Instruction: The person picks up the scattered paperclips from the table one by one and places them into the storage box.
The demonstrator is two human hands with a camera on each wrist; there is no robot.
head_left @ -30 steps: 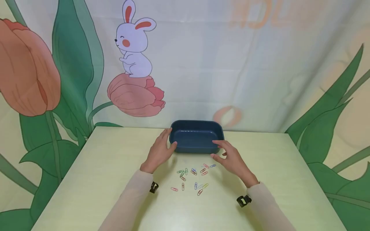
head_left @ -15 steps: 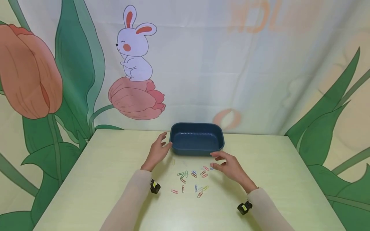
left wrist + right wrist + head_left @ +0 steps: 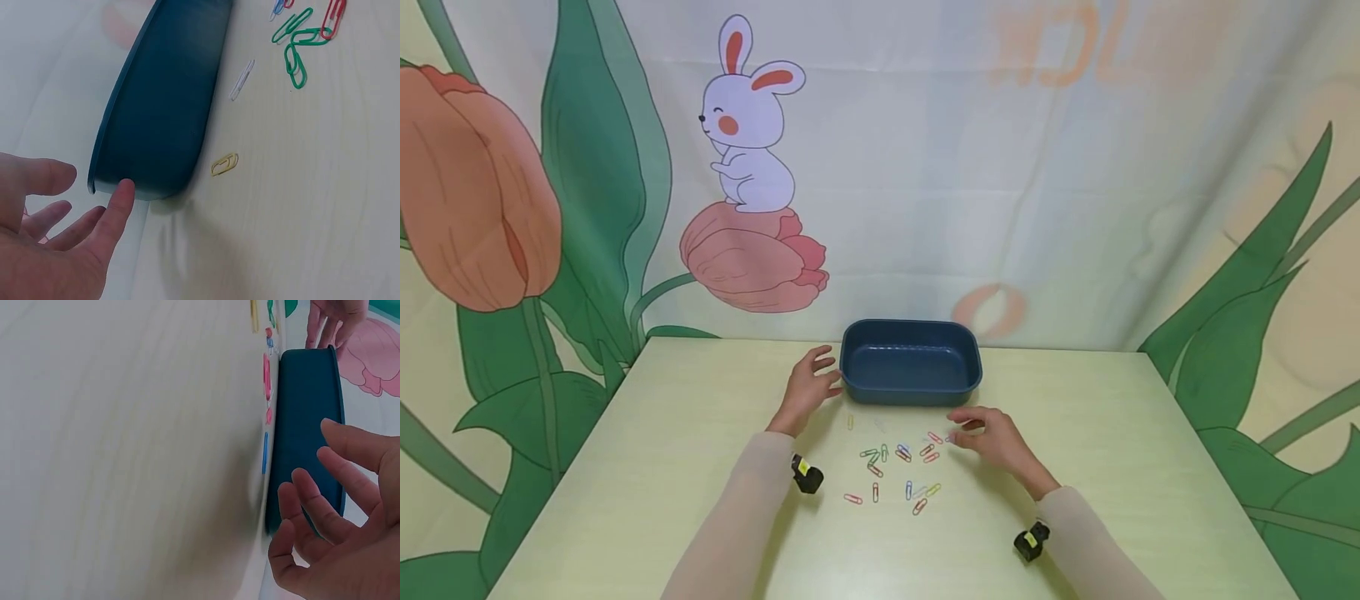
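Tulips on the printed backdrop rise beyond and left of the left hand. That hand is wide, fingers spread and holding nothing, beside the left end of a dark blue bin; whether a fingertip touches it, the views do not tell. The bin stands on the tabletop, beyond and between the hands. Just right of the left hand lies a gold paper clip, then a pale clip. Between the hands, nearer the person, more clips lie scattered: green, red, blue, yellow and pink. Another blue clip shows at the thumb tip of the right hand, contact unclear. That hand's fingers bend loosely, thumb apart from forefinger, with nothing held. Green leaves on the backdrop spread well to its right.
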